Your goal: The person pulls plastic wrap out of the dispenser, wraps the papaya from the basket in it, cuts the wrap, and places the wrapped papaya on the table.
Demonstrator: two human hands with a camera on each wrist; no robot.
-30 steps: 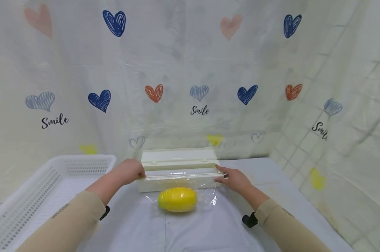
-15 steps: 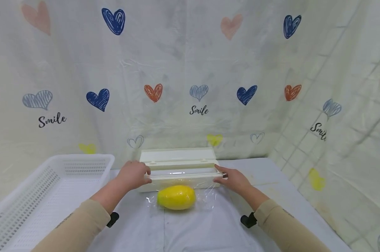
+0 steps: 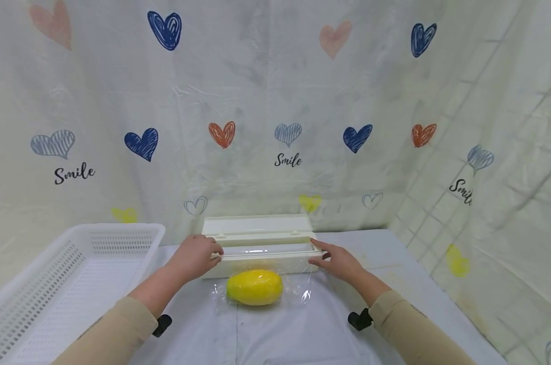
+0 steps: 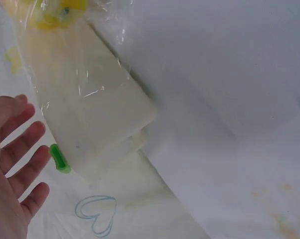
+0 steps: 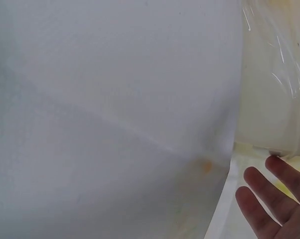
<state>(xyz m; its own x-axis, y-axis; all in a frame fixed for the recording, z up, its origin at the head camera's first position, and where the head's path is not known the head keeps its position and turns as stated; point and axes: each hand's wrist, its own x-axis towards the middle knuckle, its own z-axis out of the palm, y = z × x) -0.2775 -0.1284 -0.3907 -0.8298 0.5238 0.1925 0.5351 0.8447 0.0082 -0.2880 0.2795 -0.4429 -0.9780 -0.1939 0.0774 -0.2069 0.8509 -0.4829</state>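
Soft, even light — glints on the plastic film [image 4: 90,90] — wrist views dimmer.

Head camera forward-down; wrist views close, apparently sharing box [image 3: 257,262].

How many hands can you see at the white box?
2: the left hand near the left end of the box, the right hand holding its right end. Neither is hidden in the head view.

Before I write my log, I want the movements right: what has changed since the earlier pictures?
The left grip was curled at the left end of the white box; its fingers have loosened and shifted slightly rightward. The right grip stays at the other end; the yellow fruit still lies in front, and the lid remains open.
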